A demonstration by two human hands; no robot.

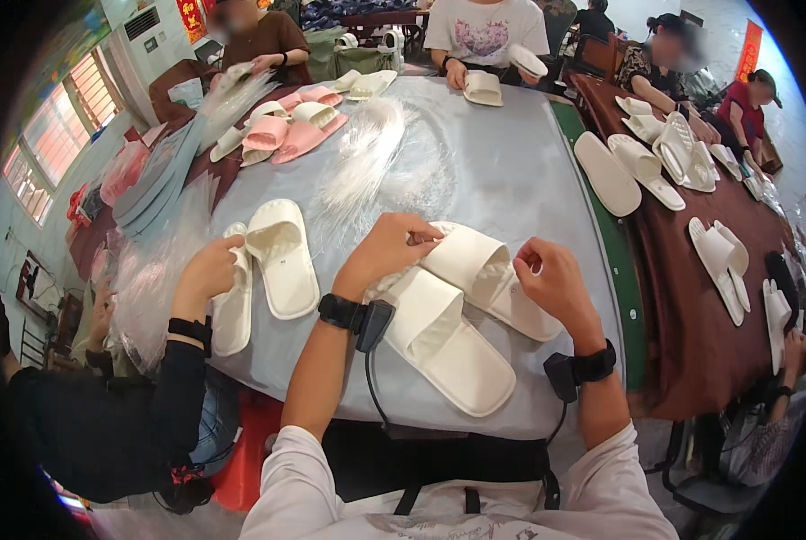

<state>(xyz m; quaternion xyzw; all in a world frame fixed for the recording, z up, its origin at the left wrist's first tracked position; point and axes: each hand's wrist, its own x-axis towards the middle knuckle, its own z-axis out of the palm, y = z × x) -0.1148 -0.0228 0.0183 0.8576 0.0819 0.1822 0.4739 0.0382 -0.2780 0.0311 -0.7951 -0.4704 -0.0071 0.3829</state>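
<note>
Two white slippers lie in front of me, the near slipper (464,358) overlapping the far slipper (468,261). My left hand (392,247) is closed at the left side of the far slipper's strap, thumb and fingers bent against its edge. My right hand (549,281) is closed too, its fingers curled in a pinch beside the right end of that strap. Whatever may be between those fingertips is too small to make out. Both slippers rest sole down, heels toward me and to the right.
At left, a co-worker's hand (212,268) touches one of two white slippers (281,261). Clear plastic strips (367,162) lie beyond my left hand on the grey table (538,144). Pink slippers (308,135) are piled farther back. A brown-covered table (682,333) with white slippers stands right.
</note>
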